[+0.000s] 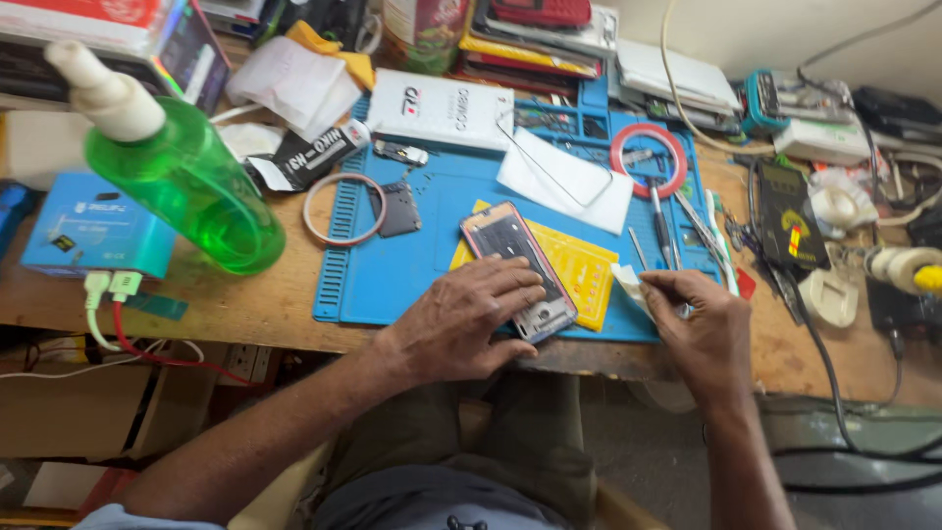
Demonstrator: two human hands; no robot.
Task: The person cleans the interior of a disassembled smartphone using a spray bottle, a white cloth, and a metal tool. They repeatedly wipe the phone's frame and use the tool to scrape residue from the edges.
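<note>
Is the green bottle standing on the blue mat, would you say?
No, the green bottle stands on the bare wooden table, left of the blue mat.

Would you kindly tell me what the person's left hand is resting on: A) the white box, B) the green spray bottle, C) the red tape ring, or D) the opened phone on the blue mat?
D: the left hand lies flat over the lower part of the opened phone, which sits on a yellow sheet on the blue mat.
</note>
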